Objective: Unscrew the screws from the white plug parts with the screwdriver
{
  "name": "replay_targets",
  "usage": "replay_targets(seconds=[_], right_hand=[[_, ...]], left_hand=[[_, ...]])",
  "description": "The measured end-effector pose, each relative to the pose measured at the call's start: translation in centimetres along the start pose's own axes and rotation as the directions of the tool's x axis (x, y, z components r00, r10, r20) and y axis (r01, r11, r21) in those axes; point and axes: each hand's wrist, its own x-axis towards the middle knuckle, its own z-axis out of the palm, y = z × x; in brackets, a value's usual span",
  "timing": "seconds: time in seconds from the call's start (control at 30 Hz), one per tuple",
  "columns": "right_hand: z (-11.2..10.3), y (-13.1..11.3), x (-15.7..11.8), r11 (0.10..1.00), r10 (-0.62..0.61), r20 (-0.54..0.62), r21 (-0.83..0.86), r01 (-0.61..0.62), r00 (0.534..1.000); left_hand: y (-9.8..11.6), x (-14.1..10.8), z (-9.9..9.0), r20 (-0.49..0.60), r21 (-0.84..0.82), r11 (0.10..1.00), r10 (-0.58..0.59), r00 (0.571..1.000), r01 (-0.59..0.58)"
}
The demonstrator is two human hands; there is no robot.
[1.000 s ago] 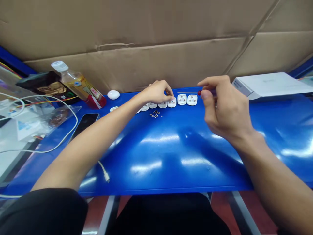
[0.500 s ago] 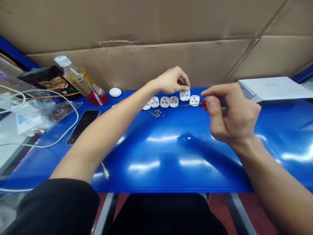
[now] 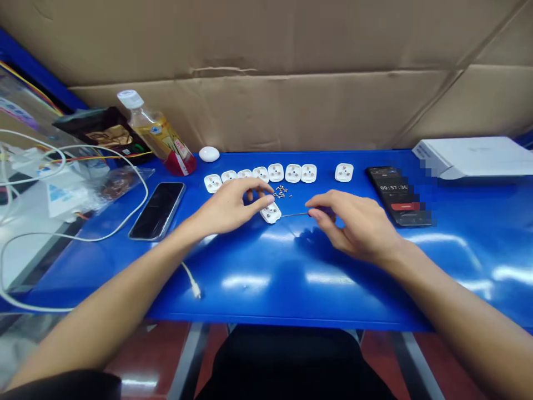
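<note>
My left hand [image 3: 239, 206] has its fingers closed on a small white plastic housing [image 3: 271, 213] with metal contacts inside, held low over the blue table. My right hand [image 3: 353, 225] pinches a screwdriver; its thin metal shaft [image 3: 293, 215] points left and its tip is at the housing's right edge. Whether the tip touches it I cannot tell. The red handle is mostly covered by my fingers. Just behind the held housing lies a small pile of screws [image 3: 281, 192]. Several similar white housings [image 3: 293, 173] stand in a row beyond, and one white housing [image 3: 343, 172] sits apart to the right.
A phone with a lit timer [image 3: 391, 191] and a white box [image 3: 474, 156] lie at the right. On the left are a dark phone [image 3: 157, 211], a drink bottle [image 3: 162, 139], a white egg-shaped object [image 3: 209, 154], a black bag [image 3: 104, 136] and a white cable [image 3: 194, 283].
My left hand has taken one white housing from the back row and brought it forward and left. My right hand, with the screwdriver, has come down and left to meet it.
</note>
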Motion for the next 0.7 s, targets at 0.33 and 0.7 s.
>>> replay_targets(seconds=[0.33,0.7], right_hand=[[1.0,0.3,-0.1,0.999,0.033,0.081,0.006,-0.034,0.996],[0.9,0.7,-0.2,1.000,0.024,0.081,0.010,-0.025,0.996]], left_hand=[[-1.4,-0.5,0.0,0.117,-0.050,0.990,0.137,0.984,-0.132],[-1.7,-0.5,0.5,0.098,-0.051,0.991,0.131,0.987,-0.126]])
